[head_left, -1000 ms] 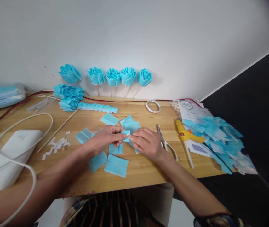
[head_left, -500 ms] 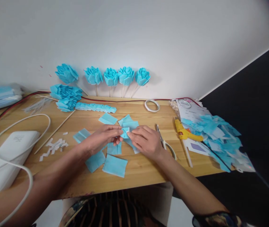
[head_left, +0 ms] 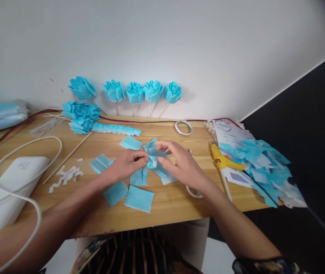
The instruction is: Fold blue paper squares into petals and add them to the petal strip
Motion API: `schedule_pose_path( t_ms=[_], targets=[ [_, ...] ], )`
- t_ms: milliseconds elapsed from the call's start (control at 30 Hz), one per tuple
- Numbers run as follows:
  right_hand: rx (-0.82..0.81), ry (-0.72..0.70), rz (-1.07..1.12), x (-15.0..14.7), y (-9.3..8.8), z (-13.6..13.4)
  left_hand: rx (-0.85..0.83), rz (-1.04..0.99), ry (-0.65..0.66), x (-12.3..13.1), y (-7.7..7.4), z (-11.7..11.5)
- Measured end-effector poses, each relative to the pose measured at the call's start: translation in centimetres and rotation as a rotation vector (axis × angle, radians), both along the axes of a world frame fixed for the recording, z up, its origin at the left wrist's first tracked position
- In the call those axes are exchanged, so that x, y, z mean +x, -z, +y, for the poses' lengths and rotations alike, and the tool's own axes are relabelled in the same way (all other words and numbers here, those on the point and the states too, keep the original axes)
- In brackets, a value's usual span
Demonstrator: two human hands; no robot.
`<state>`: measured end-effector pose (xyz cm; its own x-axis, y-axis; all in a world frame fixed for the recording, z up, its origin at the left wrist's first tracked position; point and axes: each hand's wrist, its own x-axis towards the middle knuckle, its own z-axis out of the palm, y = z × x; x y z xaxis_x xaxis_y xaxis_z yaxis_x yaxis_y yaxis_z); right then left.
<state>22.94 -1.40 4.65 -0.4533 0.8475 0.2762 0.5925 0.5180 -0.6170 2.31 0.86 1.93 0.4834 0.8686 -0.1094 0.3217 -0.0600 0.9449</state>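
Note:
My left hand (head_left: 128, 164) pinches a small folded piece of blue fabric (head_left: 151, 162) with a white patch at its right end. Close on its right, my right hand (head_left: 181, 161) is open, thumb and fingers spread apart; the thumb tip is near the folded piece, and I cannot tell whether it touches. Flat blue squares lie around and under the hands, among them one in front (head_left: 139, 198), one at the back (head_left: 131, 142) and one at left (head_left: 100, 163). Scissors (head_left: 193, 192) lie partly hidden beneath my right hand and wrist.
Blue flowers on sticks (head_left: 152, 91) lean on the wall. A row of folded pieces (head_left: 116, 129), white scraps (head_left: 67, 176), a tape roll (head_left: 184, 128), a yellow glue gun (head_left: 225, 159), a blue scrap pile (head_left: 265, 167) and a white power bank (head_left: 14, 190) with a cable occupy the table.
My right hand has let go of the folded blue piece and opened, its fingers lifting up and away. My left hand still holds the piece, whose white patch now shows.

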Motion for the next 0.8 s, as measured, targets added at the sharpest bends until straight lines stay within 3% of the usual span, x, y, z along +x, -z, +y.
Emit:
schedule_pose_path(
  t_ms=[100,233,400,500,633,800],
  targets=[
    [-0.18,-0.056,-0.005,-0.4,-0.3,0.6,0.067,0.022,0.012,-0.1,0.0,-0.3],
    [-0.233,-0.037,-0.007,-1.3,-0.1,1.1,0.087,-0.009,-0.045,-0.1,-0.1,-0.3],
    [-0.273,0.046,0.351,-1.9,1.6,1.5,0.016,-0.22,-0.088,0.0,-0.8,-0.3],
    [-0.299,0.052,0.521,-2.1,2.8,1.6,-0.012,-0.235,-0.071,0.4,-0.8,-0.4],
    [-0.332,0.061,0.615,-2.2,3.7,1.6,-0.058,-0.241,-0.033,0.9,-0.1,-0.6],
    [-0.398,0.028,0.648,-2.1,3.7,1.6,-0.095,-0.228,-0.128,0.9,0.2,-0.6]
  ],
)
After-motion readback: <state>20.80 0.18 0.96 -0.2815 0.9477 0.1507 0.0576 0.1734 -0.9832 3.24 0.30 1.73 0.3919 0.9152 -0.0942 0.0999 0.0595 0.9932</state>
